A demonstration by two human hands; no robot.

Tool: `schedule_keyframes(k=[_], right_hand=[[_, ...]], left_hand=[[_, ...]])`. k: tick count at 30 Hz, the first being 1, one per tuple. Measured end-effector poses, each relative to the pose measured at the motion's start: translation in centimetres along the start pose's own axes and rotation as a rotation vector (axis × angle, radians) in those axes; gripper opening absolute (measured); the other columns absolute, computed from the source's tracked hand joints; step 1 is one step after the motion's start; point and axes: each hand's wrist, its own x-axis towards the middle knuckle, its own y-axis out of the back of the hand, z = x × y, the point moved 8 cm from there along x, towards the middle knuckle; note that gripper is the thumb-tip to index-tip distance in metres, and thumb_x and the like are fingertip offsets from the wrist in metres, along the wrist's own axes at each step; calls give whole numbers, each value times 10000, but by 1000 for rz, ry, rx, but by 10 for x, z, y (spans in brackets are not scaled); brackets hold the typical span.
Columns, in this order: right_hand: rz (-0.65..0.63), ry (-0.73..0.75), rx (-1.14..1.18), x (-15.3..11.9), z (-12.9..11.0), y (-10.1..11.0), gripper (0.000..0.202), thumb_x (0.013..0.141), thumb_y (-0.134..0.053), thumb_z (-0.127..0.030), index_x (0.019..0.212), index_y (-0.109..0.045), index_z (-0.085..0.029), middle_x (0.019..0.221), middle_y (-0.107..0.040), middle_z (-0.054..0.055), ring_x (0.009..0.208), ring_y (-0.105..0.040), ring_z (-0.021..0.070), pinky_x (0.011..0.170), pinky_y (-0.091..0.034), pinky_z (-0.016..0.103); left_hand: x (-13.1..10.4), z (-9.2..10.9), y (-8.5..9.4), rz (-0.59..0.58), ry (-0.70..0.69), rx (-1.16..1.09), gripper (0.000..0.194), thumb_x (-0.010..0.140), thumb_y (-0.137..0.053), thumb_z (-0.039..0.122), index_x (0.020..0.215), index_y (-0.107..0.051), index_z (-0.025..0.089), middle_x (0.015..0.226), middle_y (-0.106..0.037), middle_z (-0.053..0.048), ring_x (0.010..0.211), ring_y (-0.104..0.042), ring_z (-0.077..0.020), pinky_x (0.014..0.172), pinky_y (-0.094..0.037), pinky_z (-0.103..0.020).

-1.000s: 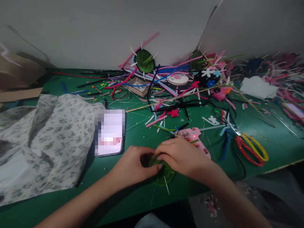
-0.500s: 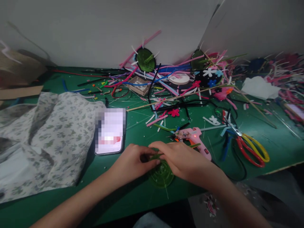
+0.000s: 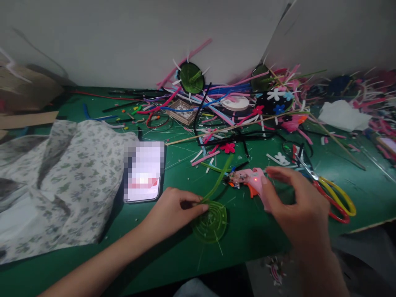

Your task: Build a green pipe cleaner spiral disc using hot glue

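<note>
My left hand (image 3: 181,210) pinches the edge of a flat green coil (image 3: 212,231), wound in rings from fuzzy stem or strip. A loose green tail (image 3: 219,181) rises from the pinch toward the upper right. Around the handle of a pink hot glue gun (image 3: 253,178) comes my right hand (image 3: 293,198), its thumb and fingers spread; the thumb overlaps the handle, and I cannot tell if it touches. The gun lies on its side, nozzle to the left, with a small red light lit. Fine glue strings stick out of the coil.
Red-and-yellow-handled scissors (image 3: 337,198) lie right of my right hand. A phone (image 3: 144,173) with a lit screen and a patterned cloth (image 3: 83,177) are at left. Behind, pipe cleaners, felt flowers (image 3: 228,147) and green discs (image 3: 191,78) are heaped against the wall.
My right hand has let go of the green coil and moved right to the glue gun, opening its fingers. The coil and its raised tail are now uncovered; my left hand stays put.
</note>
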Motion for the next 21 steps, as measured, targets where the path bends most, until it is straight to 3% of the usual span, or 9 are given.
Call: schedule_keyframes(k=[3, 7, 11, 16, 21], right_hand=[[-76, -18, -64, -25, 17, -19, 351, 825, -660, -352, 1101, -573, -153, 977, -669, 101, 839, -640, 216, 749, -515, 331], [-49, -114, -160, -44, 26, -31, 408, 827, -643, -383, 1139, -573, -131, 1008, -677, 128, 861, -645, 252, 723, -511, 349], [-28, -184, -157, -45, 27, -28, 338, 855, -604, -342, 1124, -613, -138, 1007, -703, 116, 825, -668, 238, 710, -508, 332], [-92, -285, -111, -53, 34, -20, 361, 833, -605, -433, 1094, -655, -190, 1013, -721, 77, 841, -688, 239, 714, -528, 328], [-52, -342, -74, -61, 37, -10, 394, 807, -616, -482, 1067, -676, -192, 960, -737, 62, 780, -700, 220, 626, -534, 287]], left_hand=[[1, -2, 0, 12, 15, 8, 339, 867, -580, 379, 630, -686, 160, 550, -551, 22, 533, -490, -113, 487, -325, -215], [0, -2, 1, 38, 28, 18, 329, 857, -585, 392, 645, -692, 164, 558, -569, 20, 531, -506, -120, 493, -343, -219], [1, -3, 3, 44, 50, -10, 349, 850, -584, 391, 598, -656, 159, 549, -539, 20, 528, -484, -115, 493, -346, -215], [2, -9, 1, 23, 113, -122, 356, 837, -600, 401, 596, -611, 140, 571, -469, 28, 546, -434, -100, 502, -333, -204], [2, -11, 3, 37, 132, -157, 359, 822, -611, 428, 613, -633, 137, 591, -502, 19, 543, -443, -104, 496, -336, -206]])
